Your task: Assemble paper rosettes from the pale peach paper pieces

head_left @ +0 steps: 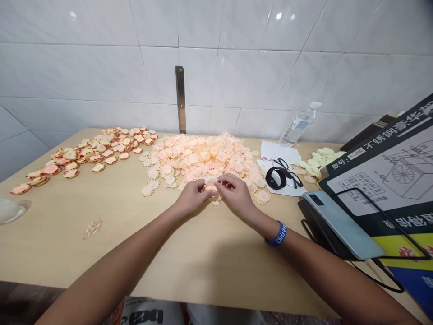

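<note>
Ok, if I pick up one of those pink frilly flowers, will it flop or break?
The pink frilly flowers look thin and light, piled loosely in a heap. Their jagged edges might bend or tear easily. They probably won't roll, since they lie flat on the table.

My right wrist carries one wristband: a flexible blue strap with white lettering along its outer face, only partly legible at this angle. My left forearm and right forearm are bare and unsleeved. My left hand and right hand are ungloved.
</note>
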`<state>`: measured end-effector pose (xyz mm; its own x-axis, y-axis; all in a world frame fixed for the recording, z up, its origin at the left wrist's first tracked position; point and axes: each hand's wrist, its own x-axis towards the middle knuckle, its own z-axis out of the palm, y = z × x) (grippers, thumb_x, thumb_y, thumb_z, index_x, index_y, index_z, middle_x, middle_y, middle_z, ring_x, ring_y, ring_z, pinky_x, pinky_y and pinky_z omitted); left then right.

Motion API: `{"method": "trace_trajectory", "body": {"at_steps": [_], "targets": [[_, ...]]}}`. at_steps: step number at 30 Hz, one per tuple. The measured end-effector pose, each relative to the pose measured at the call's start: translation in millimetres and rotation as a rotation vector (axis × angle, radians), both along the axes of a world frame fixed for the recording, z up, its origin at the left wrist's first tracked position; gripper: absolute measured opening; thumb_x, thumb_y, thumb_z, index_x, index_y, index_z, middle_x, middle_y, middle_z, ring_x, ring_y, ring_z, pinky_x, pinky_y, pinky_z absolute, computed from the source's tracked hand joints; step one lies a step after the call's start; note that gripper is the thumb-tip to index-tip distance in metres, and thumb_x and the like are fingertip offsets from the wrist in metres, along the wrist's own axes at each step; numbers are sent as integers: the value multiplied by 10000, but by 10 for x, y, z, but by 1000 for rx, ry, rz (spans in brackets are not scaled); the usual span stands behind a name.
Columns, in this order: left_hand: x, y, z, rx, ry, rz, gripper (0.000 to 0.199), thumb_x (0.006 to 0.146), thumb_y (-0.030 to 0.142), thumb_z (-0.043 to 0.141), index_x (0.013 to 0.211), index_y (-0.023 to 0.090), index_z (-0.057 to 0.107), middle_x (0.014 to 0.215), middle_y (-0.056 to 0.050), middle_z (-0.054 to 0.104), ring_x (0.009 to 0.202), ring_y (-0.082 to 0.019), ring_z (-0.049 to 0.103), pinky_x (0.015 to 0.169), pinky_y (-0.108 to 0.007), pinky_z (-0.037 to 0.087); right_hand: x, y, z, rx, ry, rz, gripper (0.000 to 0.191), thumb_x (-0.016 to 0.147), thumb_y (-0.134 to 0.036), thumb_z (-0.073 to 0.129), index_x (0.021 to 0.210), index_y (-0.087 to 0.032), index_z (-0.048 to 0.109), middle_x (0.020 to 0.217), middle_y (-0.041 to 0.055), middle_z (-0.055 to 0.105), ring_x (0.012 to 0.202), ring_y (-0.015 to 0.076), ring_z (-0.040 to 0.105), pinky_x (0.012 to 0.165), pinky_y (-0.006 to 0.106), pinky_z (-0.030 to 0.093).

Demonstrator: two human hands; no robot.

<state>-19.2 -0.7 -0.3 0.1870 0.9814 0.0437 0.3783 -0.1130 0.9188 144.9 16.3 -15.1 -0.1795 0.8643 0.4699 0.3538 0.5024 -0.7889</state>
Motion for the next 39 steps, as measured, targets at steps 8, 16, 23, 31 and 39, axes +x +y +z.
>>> {"method": "trace_trajectory", "body": {"at_steps": [8,16,23,31,39], "targets": [[-6,-34,38,-29,-33,-97,343,777,417,577,587,187,408,548,52,377,536,-95,353,516,-245,247,117,153,127,-57,170,-170,169,838,-332,600,757,-188,636,712,18,608,650,155,543,594,284,431],[29,-5,30,-192,-366,-22,334,628,358,731,853,154,591,661,9,597,607,-131,551,610,-260,420,170,177,75,252,-140,-150,201,906,-207,512,1008,-209,685,991,74,684,908,209,634,804,359,501],[0,28,43,-127,-247,59,313,681,447,661,637,148,585,525,5,528,527,-116,473,531,-244,357,77,2,48,325,-89,-7,204,929,-188,483,940,-213,685,912,71,693,883,201,641,788,358,505],[-39,25,-9,26,-40,76,530,817,596,492,503,185,377,475,40,321,486,-85,309,482,-241,231,-15,-88,86,95,-70,101,150,836,-318,653,937,-216,696,880,56,674,735,171,567,652,311,459],[7,-37,76,-54,-96,-95,329,754,435,612,611,172,476,543,35,472,515,-95,425,505,-230,303,24,36,78,-160,140,3,201,818,-341,600,697,-183,628,687,17,608,641,150,527,593,280,402]]}}
